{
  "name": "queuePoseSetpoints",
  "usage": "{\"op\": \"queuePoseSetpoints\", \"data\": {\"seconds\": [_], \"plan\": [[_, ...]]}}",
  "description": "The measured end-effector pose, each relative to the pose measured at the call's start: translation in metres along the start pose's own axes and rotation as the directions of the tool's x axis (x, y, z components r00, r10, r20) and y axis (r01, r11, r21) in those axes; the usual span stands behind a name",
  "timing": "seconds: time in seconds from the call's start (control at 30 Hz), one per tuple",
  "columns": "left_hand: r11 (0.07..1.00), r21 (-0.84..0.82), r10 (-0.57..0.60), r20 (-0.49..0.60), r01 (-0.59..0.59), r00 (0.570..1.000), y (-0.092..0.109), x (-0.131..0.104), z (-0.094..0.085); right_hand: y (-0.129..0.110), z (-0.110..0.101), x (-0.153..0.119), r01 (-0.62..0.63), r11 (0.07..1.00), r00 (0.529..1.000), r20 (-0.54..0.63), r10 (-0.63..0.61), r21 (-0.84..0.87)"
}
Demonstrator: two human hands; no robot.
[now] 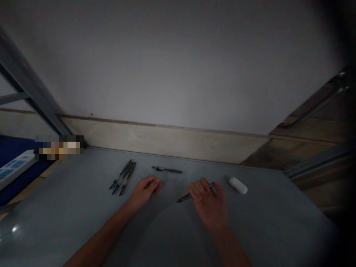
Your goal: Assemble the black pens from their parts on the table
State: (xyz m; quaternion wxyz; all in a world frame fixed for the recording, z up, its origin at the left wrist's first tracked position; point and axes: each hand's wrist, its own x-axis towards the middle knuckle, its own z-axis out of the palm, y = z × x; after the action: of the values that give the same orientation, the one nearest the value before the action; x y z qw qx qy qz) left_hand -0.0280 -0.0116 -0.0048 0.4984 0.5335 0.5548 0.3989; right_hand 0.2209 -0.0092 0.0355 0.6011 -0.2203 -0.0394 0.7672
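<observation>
My right hand [210, 204] has its fingers wrapped round a dark pen [184, 198], palm turned up. One end of this pen points left, toward the middle of the grey table [167, 230]. Loosely curled, my left hand [146, 191] rests near the table top, and no object shows in its fingers. Just beyond it a single black pen [168, 170] lies sideways. To its left is a group of several similar pens [124, 178], lying side by side at a slant.
A small white rounded case [237, 185] lies right of my right hand. The wall [172, 74] with a pale tile strip [167, 140] stands behind the table. At the left are a metal post [36, 78], a white power strip [18, 165] and a blurred-out patch.
</observation>
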Motion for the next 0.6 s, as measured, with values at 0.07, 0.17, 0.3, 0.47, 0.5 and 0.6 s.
{"op": "queuePoseSetpoints", "data": {"seconds": [0.07, 0.17, 0.3, 0.47, 0.5, 0.6], "plan": [[1.0, -0.008, 0.0, 0.002, 0.0, 1.0, -0.0002, 0.0, -0.0002, 0.0006, -0.0015, 0.0006, -0.004, 1.0, 1.0, 0.009, 0.004, -0.018], [1.0, -0.012, 0.015, 0.007, -0.015, 1.0, 0.0008, -0.0003, -0.0006, 0.0012, -0.0036, 0.0012, 0.014, 0.999, 1.0, 0.027, -0.014, -0.029], [1.0, -0.006, 0.006, 0.015, -0.006, 1.0, 0.0031, -0.0009, -0.0003, 0.0009, -0.0055, 0.0015, 0.013, 0.999, 0.999, 0.038, -0.011, -0.035], [1.0, -0.004, -0.006, 0.019, 0.006, 1.0, 0.0041, -0.001, -0.0002, 0.0005, -0.0053, 0.0019, 0.028, 1.0, 0.999, 0.021, -0.027, -0.012], [1.0, -0.004, -0.005, 0.02, 0.006, 1.0, 0.004, -0.0009, -0.0003, 0.0007, -0.0051, 0.002, 0.026, 1.0, 0.999, 0.021, -0.026, -0.011], [1.0, -0.004, 0.001, 0.018, -0.001, 1.0, 0.0031, -0.0007, -0.0005, 0.0015, -0.005, 0.0021, 0.002, 1.0, 0.999, 0.035, -0.001, -0.03]]}}
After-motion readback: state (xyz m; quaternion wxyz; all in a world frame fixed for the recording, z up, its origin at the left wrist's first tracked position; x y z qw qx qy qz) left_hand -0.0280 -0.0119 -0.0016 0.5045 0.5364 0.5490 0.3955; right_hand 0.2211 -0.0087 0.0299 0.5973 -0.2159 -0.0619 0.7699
